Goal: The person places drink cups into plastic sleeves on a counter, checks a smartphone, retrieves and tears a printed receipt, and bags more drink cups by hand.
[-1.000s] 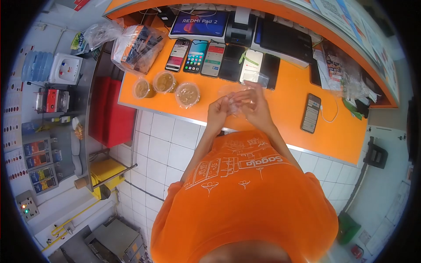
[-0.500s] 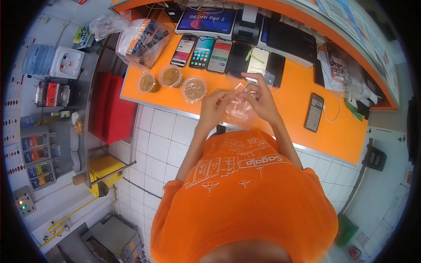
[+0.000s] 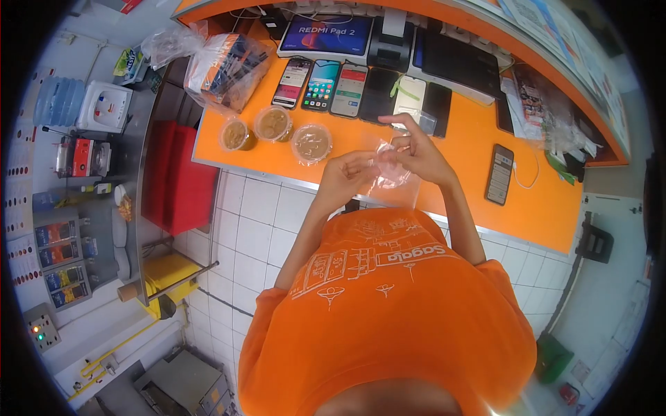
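A thin clear plastic bag point(image 3: 393, 182) hangs between my hands, above the front part of the orange counter. My left hand point(image 3: 341, 182) is closed, its fingertips pinching the bag's left side near the top. On the other side my right hand point(image 3: 424, 158) pinches the bag between thumb and fingers, with the index finger raised and bent. Left of the hands stand three clear cups of brownish drink with film-like tops: a near cup point(image 3: 311, 143), a middle cup point(image 3: 272, 124) and a left cup point(image 3: 236, 134). Neither hand touches the cups.
Along the back of the orange counter point(image 3: 458, 201) lie several phones point(image 3: 320, 84), a tablet box point(image 3: 326, 35) and a small printer point(image 3: 390, 45). A tied plastic bag of packets point(image 3: 229, 73) sits at back left. One phone point(image 3: 499, 175) with a white cable point(image 3: 531, 177) lies at right.
My hands have drawn slightly apart while holding the plastic bag, the left fingers loosening from their bunched pose. The bag's top has spread a little. The cups have stayed in place.
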`<state>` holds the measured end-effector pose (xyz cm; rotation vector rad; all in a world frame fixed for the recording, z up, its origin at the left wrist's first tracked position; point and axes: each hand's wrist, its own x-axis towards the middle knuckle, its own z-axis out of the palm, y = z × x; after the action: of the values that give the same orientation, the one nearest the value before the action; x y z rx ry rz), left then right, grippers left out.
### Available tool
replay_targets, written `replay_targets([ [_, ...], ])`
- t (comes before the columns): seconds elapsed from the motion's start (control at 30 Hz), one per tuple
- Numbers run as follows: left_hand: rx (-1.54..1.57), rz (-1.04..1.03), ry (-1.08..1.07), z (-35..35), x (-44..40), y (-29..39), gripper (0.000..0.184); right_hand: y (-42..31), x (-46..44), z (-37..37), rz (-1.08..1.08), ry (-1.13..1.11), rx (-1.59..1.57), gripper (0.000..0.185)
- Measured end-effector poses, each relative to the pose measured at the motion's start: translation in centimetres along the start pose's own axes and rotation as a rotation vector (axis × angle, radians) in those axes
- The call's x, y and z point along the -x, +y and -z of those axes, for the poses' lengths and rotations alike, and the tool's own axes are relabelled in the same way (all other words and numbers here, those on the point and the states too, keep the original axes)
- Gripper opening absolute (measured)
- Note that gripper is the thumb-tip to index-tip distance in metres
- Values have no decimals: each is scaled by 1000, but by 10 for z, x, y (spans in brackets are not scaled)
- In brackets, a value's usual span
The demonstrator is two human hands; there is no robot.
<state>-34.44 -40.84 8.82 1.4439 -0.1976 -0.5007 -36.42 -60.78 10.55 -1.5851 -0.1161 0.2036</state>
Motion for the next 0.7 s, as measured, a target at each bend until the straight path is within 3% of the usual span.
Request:
replay_targets([
  [0.07,-79,31,-45,8,1,-13,23,0,5,0,-88,-35,9,57],
  [0.17,-237,59,-2,15,-1,-24,29,65,0,9,-92,184,-59,56],
  [0.27,-219,136,60,18,-3,-28,29,123,11,14,50,311,673,61],
  [0.37,-154,161,6,31,-7,-47,27,103,55,2,-330,299,922,67],
  [0.47,-59,187,-108,30,-1,-32,21,131,78,29,-534,516,994,70],
  [0.63,57,270,-239,20,13,-3,17,138,90,84,-558,704,981,57],
  [0.7,23,299,-227,18,13,-8,17,129,80,95,-647,662,993,48],
])
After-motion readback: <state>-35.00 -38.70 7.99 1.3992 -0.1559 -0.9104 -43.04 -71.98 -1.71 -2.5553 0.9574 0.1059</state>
